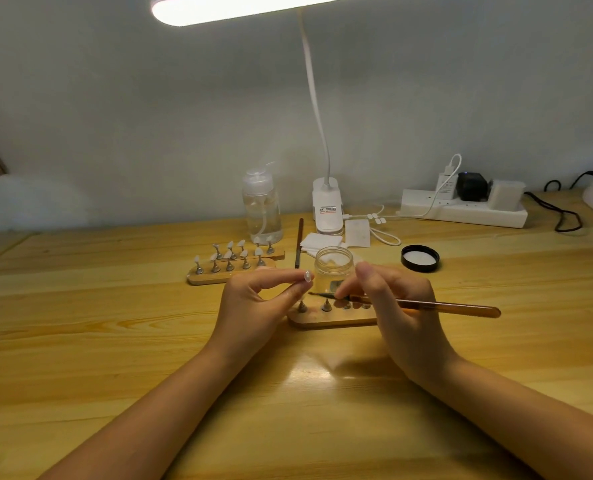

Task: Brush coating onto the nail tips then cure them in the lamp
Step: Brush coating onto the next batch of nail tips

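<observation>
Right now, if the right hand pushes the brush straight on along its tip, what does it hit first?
Most likely the nail tip pinched by the left hand. The right hand points the brush leftward at it; the bristles end just short and slightly below, though depth is unclear.

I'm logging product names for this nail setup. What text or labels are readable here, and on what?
None can be read.
Clip lamp base: a label with print, too blurred.
White charger on the power strip: small print, too small.
</observation>
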Motion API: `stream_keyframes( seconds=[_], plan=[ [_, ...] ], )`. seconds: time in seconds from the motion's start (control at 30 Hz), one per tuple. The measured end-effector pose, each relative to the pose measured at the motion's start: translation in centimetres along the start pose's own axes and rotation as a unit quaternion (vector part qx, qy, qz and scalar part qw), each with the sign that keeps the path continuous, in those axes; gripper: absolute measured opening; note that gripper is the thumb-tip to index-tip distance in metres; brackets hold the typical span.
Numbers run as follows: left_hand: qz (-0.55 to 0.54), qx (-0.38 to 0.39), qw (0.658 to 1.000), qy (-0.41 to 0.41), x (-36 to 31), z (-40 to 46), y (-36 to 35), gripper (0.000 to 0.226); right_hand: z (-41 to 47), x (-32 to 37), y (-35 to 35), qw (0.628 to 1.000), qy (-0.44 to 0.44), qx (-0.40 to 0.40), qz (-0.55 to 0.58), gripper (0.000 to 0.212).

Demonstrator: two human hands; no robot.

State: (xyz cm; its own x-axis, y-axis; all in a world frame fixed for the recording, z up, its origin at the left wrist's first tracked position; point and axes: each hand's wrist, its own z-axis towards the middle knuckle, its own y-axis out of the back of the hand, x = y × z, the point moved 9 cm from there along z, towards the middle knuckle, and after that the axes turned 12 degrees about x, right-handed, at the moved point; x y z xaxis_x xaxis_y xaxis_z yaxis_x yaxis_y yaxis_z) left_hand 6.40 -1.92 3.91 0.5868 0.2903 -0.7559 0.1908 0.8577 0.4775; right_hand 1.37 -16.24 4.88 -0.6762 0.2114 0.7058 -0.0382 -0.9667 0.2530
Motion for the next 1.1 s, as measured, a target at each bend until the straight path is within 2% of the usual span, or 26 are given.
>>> stream_keyframes(
  seconds=[0.13,0.2,0.3,0.43,0.57,1.0,1.1],
  plan=[
    [0.002,-0.001,1.000,-0.002,-0.1,-0.1,0.1,0.024,0.1,0.4,1.2,0.998,0.018,-0.060,-0.024,0.028],
    [0.010,0.002,1.000,-0.008,-0.2,-0.3,0.2,0.025,0.1,0.2,1.6,0.997,0.000,-0.070,-0.035,0.030],
    [0.022,0.012,0.999,-0.026,-0.7,-0.4,0.0,0.022,0.1,0.1,1.3,0.997,-0.004,-0.050,-0.053,0.036],
    [0.023,0.024,0.998,-0.051,-1.6,-0.3,-0.4,0.021,0.6,1.1,0.3,0.987,0.034,-0.004,-0.157,0.029],
    [0.047,0.030,0.996,-0.074,-1.9,-0.5,-0.6,0.023,0.7,0.8,-0.7,0.971,0.027,0.029,-0.234,0.037],
    [0.052,0.040,0.995,-0.080,-2.4,-0.4,-1.0,0.027,0.6,1.1,-1.1,0.968,0.058,0.033,-0.240,0.023],
    [0.044,0.051,0.995,-0.068,-2.1,-0.6,-1.0,0.031,0.7,1.3,-0.5,0.974,0.055,0.029,-0.216,0.025]
  ],
)
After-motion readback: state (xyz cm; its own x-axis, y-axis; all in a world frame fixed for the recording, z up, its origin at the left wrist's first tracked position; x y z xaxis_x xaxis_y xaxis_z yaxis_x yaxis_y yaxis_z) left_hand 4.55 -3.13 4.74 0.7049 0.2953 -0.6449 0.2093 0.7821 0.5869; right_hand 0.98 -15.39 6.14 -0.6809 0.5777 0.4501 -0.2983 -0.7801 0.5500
